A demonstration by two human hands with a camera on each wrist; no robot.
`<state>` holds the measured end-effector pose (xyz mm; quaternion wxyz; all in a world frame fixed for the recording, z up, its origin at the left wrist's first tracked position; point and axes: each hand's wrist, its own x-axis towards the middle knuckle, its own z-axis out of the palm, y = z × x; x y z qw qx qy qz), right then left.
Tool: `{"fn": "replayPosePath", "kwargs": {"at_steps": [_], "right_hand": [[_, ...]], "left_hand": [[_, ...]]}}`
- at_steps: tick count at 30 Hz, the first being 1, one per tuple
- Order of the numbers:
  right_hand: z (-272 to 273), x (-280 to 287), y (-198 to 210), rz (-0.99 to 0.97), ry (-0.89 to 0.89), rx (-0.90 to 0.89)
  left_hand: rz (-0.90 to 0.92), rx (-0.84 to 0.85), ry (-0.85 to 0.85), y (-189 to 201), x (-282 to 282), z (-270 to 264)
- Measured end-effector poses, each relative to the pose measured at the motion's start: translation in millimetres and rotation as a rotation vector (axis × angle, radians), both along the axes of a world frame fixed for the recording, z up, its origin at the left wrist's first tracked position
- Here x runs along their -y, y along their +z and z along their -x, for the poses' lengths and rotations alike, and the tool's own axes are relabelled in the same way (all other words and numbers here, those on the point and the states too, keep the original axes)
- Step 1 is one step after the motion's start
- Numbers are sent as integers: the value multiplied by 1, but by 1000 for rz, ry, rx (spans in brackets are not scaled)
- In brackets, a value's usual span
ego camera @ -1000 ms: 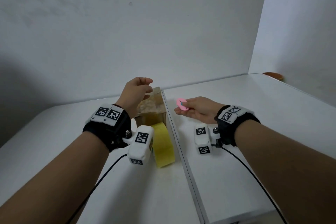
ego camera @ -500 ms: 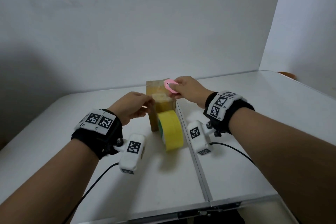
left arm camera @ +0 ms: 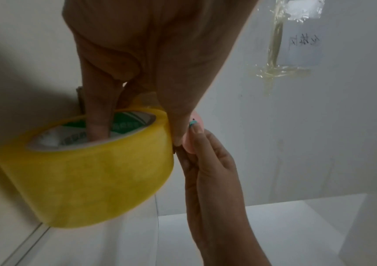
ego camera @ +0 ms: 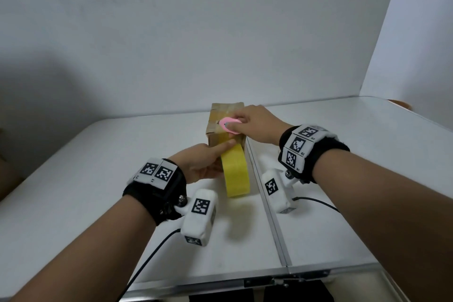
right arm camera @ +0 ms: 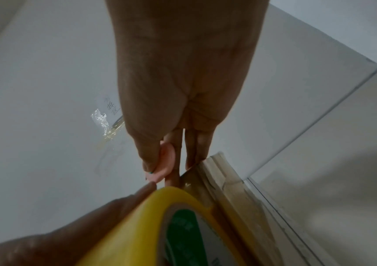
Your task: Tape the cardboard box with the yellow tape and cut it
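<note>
A small cardboard box (ego camera: 215,119) stands on the white table, its top and front covered with tape. A yellow tape roll (ego camera: 236,174) stands on edge just in front of the box, a strip running up the box front. My left hand (ego camera: 204,162) grips the roll (left arm camera: 85,172), fingers inside its core (left arm camera: 98,126) and thumb along the top edge. My right hand (ego camera: 252,125) pinches a small pink cutter (ego camera: 229,126) over the box's near top edge, right above the strip. The right wrist view shows the cutter (right arm camera: 166,162) beside the box (right arm camera: 221,178) and roll (right arm camera: 137,225).
The white table (ego camera: 98,203) has a metal seam (ego camera: 272,216) running front to back just right of the box. White walls close in behind and at the right. A brown object (ego camera: 399,103) lies at the table's far right edge. Tape scraps (left arm camera: 274,54) hang on the wall.
My right hand has carried the pink cutter from the right side onto the box top. My left hand has dropped from the box to grip the tape roll.
</note>
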<state>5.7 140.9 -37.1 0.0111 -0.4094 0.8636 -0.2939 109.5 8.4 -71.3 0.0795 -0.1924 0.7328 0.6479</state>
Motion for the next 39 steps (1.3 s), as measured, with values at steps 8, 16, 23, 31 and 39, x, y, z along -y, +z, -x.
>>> {"fn": "replayPosePath", "kwargs": {"at_steps": [8,16,23,31,39], "right_hand": [[-6,5,-3,-67,31,-161],[-8,6,-5,-92,27,-201],[-8,6,-8,-84,24,-247],[-2,8,-10,-77,18,-208],[2,6,-5,-108,30,-161]], "left_hand": [[-87,-84,9,-4,-9,-9],[-40,-88,38,-1,-3,-9],[40,-44,-77,7,0,-4],[1,88,-109,12,8,-8],[-140,-23,-29,2,4,-13]]}}
